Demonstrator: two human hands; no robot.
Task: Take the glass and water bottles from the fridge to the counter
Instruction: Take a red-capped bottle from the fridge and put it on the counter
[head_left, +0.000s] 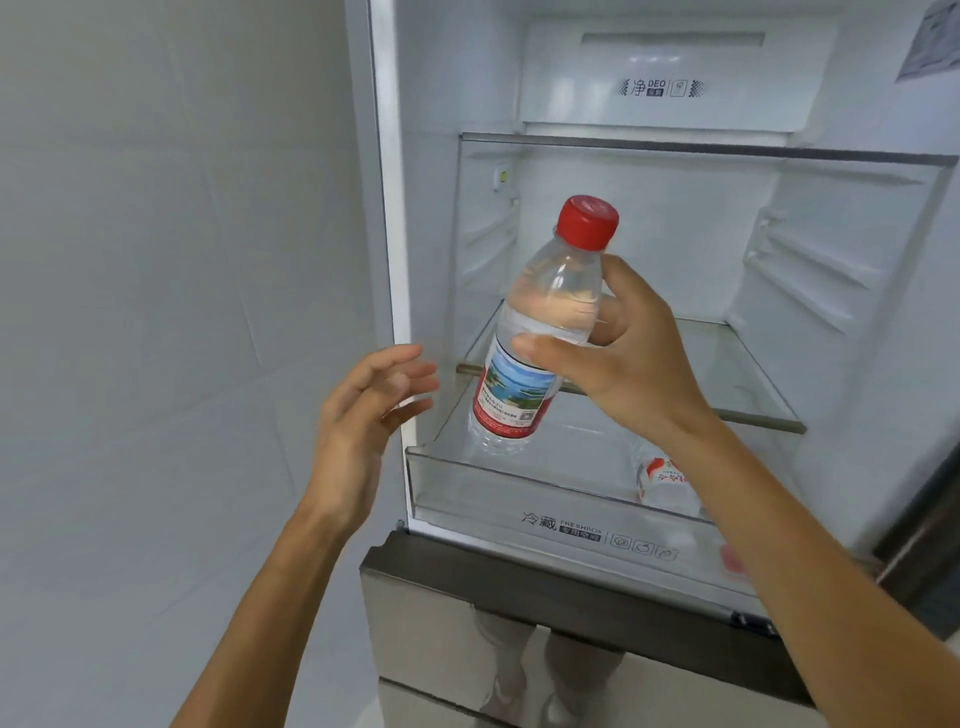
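A plain grey wall (156, 260) fills the left side. In front of it the left hand (358, 415) hangs in the air with its fingers spread and loosely curled; its grip is released and it touches nothing, with the fingertips just short of the fridge's (395, 208) white left edge.

Right of that hand, inside the lit fridge, a clear water bottle (540, 332) with a red cap (588, 221) and a red, blue and white label is held tilted, cap up and leaning right. It is in the air above the clear drawer (493, 491), in front of the glass shelf (743, 364). The right hand (623, 353) has its grip clenched on the bottle's upper body, thumb across the front and fingers behind.

Further right, low in the drawer, a second bottle (662, 480) lies on its side, partly hidden by the right forearm, its red and white label showing through the drawer front. Its red cap (731, 557) shows blurred through the plastic near the front right corner.
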